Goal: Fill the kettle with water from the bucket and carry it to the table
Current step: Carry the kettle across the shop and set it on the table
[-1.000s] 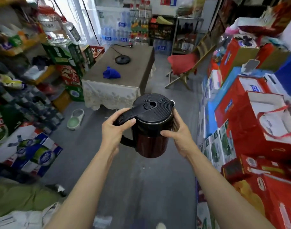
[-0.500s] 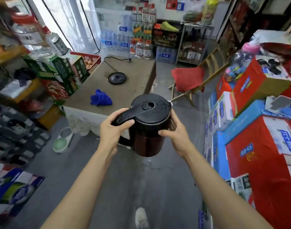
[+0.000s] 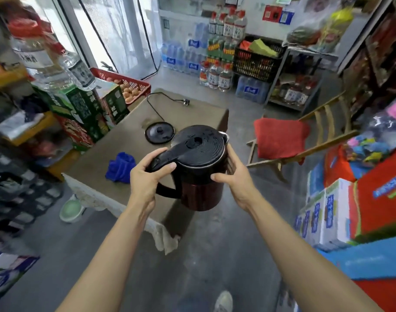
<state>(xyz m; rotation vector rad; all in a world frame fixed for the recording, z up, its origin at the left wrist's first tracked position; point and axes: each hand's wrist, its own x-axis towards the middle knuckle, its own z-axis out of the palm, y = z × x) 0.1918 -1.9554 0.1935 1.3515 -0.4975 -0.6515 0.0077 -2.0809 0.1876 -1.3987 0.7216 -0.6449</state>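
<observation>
I hold a dark red kettle (image 3: 199, 190) with a shut black ribbed lid upright in the air, above the table's near right corner. My left hand (image 3: 145, 176) grips its black handle, thumb on the handle's top. My right hand (image 3: 234, 176) presses against the kettle's right side. The brown-clothed table (image 3: 129, 154) lies just ahead. On it rest the kettle's round black base (image 3: 159, 132), with its cord and plug trailing toward the far edge, and a crumpled blue cloth (image 3: 120, 167). No bucket is in view.
Stacked cartons, large water bottles and a red egg crate (image 3: 122, 84) crowd the table's left side. A wooden chair with a red cushion (image 3: 280, 140) stands to the right. Red and blue boxes (image 3: 372, 194) line the right wall. A green slipper (image 3: 71, 209) lies on the grey floor.
I have walked forward: the table has come much closer and now lies right under the kettle's far side. Both hands keep the same hold on the kettle.
</observation>
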